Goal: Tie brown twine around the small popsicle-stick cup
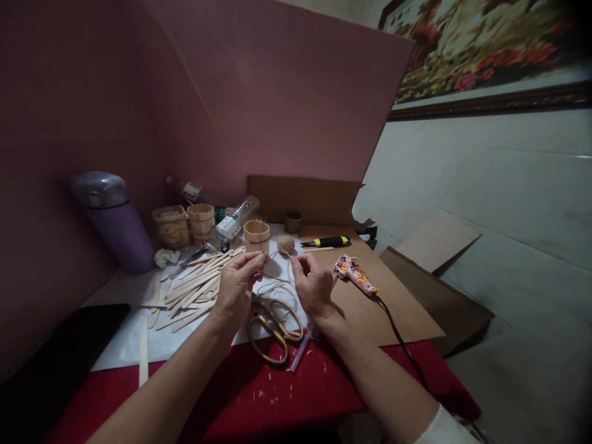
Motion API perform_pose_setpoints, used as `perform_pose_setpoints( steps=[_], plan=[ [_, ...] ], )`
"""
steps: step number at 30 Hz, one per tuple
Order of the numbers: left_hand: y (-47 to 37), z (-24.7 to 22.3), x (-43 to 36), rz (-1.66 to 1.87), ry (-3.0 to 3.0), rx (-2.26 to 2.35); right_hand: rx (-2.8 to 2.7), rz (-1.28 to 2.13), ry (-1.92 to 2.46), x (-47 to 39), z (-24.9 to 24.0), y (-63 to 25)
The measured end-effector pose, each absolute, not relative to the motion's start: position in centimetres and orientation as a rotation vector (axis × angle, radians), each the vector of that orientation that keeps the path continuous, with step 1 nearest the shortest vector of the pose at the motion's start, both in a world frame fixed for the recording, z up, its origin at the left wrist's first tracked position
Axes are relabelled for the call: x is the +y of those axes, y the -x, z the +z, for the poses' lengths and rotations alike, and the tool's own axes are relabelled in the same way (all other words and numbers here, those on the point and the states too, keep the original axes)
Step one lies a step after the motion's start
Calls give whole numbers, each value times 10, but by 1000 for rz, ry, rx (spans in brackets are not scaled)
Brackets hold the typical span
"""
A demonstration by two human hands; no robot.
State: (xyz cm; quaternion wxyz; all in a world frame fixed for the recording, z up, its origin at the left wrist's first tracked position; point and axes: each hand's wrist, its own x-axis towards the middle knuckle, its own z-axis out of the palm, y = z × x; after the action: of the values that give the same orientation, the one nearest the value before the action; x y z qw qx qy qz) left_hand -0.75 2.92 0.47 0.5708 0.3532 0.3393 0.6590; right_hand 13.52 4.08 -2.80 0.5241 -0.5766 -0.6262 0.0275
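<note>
Twine [285, 245] lies balled just beyond my right hand [313, 287], which seems to pinch it; left hand [237, 282] pinched, contents unclear. Stick cup [256, 237] beyond left hand stands formed; I judge twine work unfinished.

Two bare forearms, the left one [176, 376] and the right one [374, 376], come from the lower corners and lean inward. The bare left hand [238, 280] is half closed, its thumb and forefinger drawn near each other, pointing toward the other hand. The bare right hand [312, 285] is turned with its back outward, its fingers [303, 265] bent inward. Both hands are raised at similar height, near but apart. A pale cloth sleeve [446, 428] covers the right arm near the elbow.
</note>
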Motion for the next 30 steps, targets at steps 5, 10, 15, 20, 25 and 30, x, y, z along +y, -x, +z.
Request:
perform_pose_setpoints(
  steps=[5, 10, 15, 20, 25, 30],
  plan=[
    [10, 6, 31, 1572, -833, 769, -1560, 45, 1473, 47, -33, -139],
    [13, 5, 34, 1591, -836, 768, -1657, 67, 1443, 47, -32, -139],
    [13, 5, 35, 1584, -836, 780, -1647, 130, 1450, 47, -32, -138],
    [14, 4, 35, 1579, -842, 789, -1629, 273, 1244, 49, -33, -138],
    [15, 4, 35, 1576, -817, 781, -1674, 290, 1133, 51, -36, -137],
    [16, 6, 36, 1585, -799, 783, -1717, 266, 1109, 51, -38, -136]
  ],
)
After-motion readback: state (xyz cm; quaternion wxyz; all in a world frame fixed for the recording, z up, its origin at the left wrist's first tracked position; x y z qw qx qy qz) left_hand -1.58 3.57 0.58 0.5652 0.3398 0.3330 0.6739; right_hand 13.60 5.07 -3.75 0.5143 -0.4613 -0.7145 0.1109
